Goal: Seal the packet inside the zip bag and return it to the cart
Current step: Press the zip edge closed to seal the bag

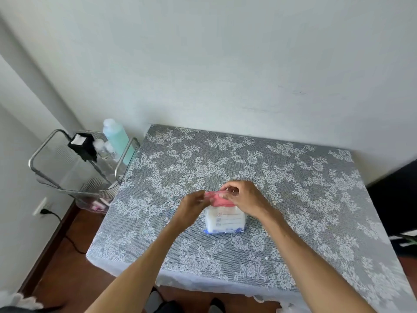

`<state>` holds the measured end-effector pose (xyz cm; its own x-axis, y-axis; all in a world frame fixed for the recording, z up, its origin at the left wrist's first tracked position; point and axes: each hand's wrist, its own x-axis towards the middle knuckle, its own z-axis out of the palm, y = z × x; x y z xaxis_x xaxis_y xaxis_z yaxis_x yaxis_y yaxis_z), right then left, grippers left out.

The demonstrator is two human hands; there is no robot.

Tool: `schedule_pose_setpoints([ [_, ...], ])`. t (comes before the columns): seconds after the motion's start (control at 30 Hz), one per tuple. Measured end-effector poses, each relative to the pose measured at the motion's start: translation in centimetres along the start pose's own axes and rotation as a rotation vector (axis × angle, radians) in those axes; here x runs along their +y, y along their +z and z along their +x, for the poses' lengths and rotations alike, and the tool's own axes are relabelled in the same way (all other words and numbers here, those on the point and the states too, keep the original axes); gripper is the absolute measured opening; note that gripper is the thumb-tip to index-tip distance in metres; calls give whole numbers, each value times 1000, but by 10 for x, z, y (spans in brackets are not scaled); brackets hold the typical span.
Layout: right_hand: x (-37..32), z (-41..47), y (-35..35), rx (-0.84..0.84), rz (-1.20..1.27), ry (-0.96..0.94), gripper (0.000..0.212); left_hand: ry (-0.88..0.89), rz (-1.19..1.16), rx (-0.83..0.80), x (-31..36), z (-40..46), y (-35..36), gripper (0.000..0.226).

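Observation:
A clear zip bag (224, 220) with a pink zip strip along its top stands upright near the middle of the lace-covered table (293, 188). Inside it is a white packet with a blue bottom edge (223, 231). My left hand (191, 205) pinches the left end of the pink strip. My right hand (244, 196) pinches the strip further right, from above. The metal cart (45, 145) stands off the table's far left corner.
On the cart are a black box (82, 144), a tall pale green bottle (118, 138) and small clear items. A wall socket with a black cable (44, 210) is low on the left wall. A dark object (397, 199) sits beside the table's right edge.

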<state>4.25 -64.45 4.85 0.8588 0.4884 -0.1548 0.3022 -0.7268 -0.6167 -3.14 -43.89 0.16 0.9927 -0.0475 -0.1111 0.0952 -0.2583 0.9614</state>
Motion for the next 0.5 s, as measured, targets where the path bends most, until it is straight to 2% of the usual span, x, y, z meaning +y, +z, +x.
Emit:
schedule_pose_setpoints([
  [0.27, 22, -10, -7, -3, -2, 19, 26, 192, 233, 225, 3, 1, 0, 33],
  [0.4, 23, -12, -7, -3, 35, 14, 28, 310, 376, 257, 8, -1, 1, 28],
  [0.5, 29, -16, -11, 1, 51, 8, 31, 307, 403, 270, 10, -1, -2, 23],
])
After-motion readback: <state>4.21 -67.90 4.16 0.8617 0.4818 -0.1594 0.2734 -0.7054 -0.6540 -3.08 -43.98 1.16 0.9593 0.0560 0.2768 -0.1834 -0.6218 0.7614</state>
